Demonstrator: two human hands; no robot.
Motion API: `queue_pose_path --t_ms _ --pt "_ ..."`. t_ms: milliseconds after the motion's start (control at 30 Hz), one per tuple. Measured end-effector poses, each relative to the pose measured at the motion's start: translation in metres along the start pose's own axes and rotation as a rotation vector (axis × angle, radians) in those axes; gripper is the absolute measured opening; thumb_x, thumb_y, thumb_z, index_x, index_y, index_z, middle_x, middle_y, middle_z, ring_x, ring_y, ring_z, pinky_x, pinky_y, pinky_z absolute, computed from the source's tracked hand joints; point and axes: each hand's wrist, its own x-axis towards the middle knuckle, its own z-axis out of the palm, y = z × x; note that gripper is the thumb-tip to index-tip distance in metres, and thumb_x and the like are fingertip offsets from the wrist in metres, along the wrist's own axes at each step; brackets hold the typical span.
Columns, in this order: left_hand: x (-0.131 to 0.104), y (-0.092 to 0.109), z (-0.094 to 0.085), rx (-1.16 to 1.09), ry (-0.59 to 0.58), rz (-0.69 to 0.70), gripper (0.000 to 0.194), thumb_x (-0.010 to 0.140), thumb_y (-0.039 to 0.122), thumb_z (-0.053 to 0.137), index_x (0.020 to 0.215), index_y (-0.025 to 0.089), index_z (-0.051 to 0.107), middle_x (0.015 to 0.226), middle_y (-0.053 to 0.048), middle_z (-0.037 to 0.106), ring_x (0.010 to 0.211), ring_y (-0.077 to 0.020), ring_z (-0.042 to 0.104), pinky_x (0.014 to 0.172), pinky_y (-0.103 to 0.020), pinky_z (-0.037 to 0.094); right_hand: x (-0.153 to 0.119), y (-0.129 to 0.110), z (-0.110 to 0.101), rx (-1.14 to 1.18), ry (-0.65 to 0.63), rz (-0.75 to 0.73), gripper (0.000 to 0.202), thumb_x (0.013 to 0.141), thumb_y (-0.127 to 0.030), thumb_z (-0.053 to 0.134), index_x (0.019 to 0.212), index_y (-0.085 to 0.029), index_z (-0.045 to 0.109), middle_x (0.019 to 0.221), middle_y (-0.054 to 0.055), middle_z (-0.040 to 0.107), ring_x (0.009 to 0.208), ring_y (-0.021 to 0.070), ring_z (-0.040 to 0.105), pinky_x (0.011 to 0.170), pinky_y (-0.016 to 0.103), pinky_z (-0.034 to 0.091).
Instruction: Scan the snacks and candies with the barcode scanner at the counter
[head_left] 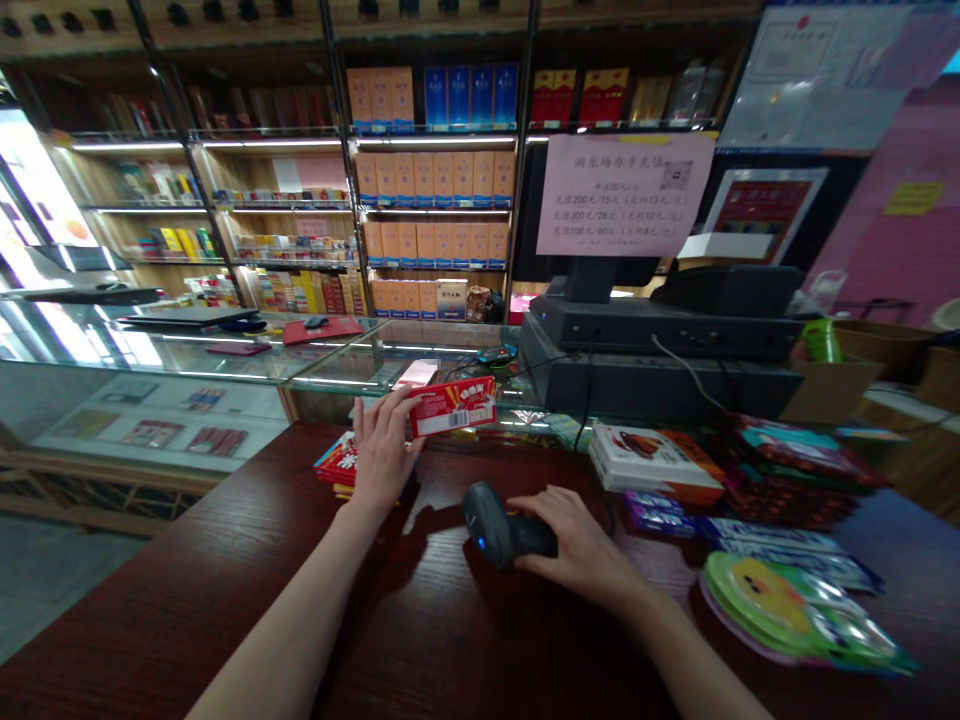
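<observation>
Raised over the dark wooden counter, my left hand [384,450] holds a red snack box [453,407] by its left end, with a barcode on the side facing me. Behind and beneath that hand lies a stack of red packs [335,462], partly hidden by it. My right hand [574,545] is wrapped round the handle of a black barcode scanner [491,525]. A blue light glows on the scanner, and its head points left, below the red box.
On the right lie a white box [637,455], purple packs [660,512], blue-white packs [787,550], green packages [795,610] and dark red packages [795,465]. A register [660,350] stands behind them. A glass display counter [187,360] adjoins at the left.
</observation>
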Motion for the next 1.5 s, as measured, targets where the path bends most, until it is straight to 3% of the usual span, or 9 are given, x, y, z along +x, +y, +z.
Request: queue_pose_path --t_ms 400,567,667,767,867,967,1133,1500 --pt "-0.001 0.002 0.0 -0.029 -0.017 0.006 0.044 0.086 0.02 0.061 0.129 0.021 0.051 0.141 -0.012 0.056 0.127 -0.0294 0.049 0.12 -0.058 0.019 0.0 0.004 0.004 -0.019 -0.073 -0.036 0.044 0.073 -0.032 0.078 0.114 -0.028 0.063 0.111 0.002 0.069 0.108 0.0239 0.06 0.109 0.047 0.031" --pt "-0.001 0.006 0.0 -0.047 -0.053 0.028 0.048 0.084 0.021 0.063 0.13 0.023 0.05 0.143 -0.011 0.055 0.13 -0.0295 0.047 0.121 -0.058 0.018 -0.001 0.003 0.001 -0.022 -0.085 -0.03 0.051 0.076 -0.046 0.077 0.121 -0.028 0.062 0.115 0.004 0.069 0.111 0.0259 0.06 0.112 0.052 0.028" --pt "-0.001 0.01 0.0 -0.063 -0.064 0.048 0.048 0.083 0.022 0.064 0.129 0.023 0.051 0.142 -0.011 0.056 0.129 -0.0293 0.048 0.121 -0.057 0.019 -0.001 0.006 -0.002 0.037 -0.005 0.028 0.047 0.088 -0.052 0.063 0.129 -0.029 0.06 0.12 0.006 0.068 0.115 0.0263 0.059 0.11 0.05 0.034" --pt "-0.002 0.016 0.001 -0.088 -0.076 0.081 0.047 0.083 0.022 0.065 0.129 0.023 0.051 0.142 -0.01 0.056 0.131 -0.0285 0.047 0.121 -0.057 0.018 0.001 0.014 0.0 0.174 0.191 0.148 0.043 0.097 -0.047 0.049 0.134 -0.027 0.055 0.124 0.008 0.066 0.118 0.025 0.059 0.106 0.048 0.041" --pt "-0.004 0.021 0.002 -0.116 -0.104 0.12 0.046 0.085 0.02 0.064 0.129 0.023 0.051 0.143 -0.009 0.055 0.132 -0.0278 0.046 0.122 -0.057 0.017 0.005 0.024 0.006 0.363 0.347 0.247 0.049 0.096 -0.046 0.049 0.14 -0.025 0.048 0.129 0.01 0.064 0.12 0.0235 0.06 0.107 0.047 0.043" --pt "-0.005 0.028 0.003 -0.143 -0.13 0.152 0.044 0.085 0.019 0.062 0.128 0.023 0.052 0.143 -0.008 0.055 0.131 -0.0274 0.047 0.122 -0.057 0.017 0.01 0.031 0.01 0.527 0.427 0.289 0.057 0.093 -0.047 0.052 0.144 -0.022 0.043 0.133 0.013 0.061 0.119 0.0232 0.061 0.107 0.046 0.045" --pt "-0.008 0.038 0.005 -0.166 -0.186 0.198 0.044 0.085 0.017 0.063 0.127 0.024 0.054 0.143 -0.008 0.056 0.132 -0.026 0.048 0.123 -0.056 0.016 0.012 0.034 0.009 0.653 0.494 0.325 0.063 0.091 -0.046 0.055 0.147 -0.022 0.039 0.133 0.014 0.06 0.117 0.024 0.062 0.103 0.046 0.05" --pt "-0.013 0.048 0.008 -0.233 -0.234 0.269 0.043 0.087 0.013 0.059 0.128 0.024 0.051 0.144 -0.007 0.054 0.13 -0.0235 0.051 0.123 -0.055 0.015 0.012 0.032 0.006 0.765 0.473 0.375 0.07 0.087 -0.05 0.06 0.148 -0.022 0.043 0.125 0.011 0.065 0.11 0.026 0.066 0.099 0.044 0.053"
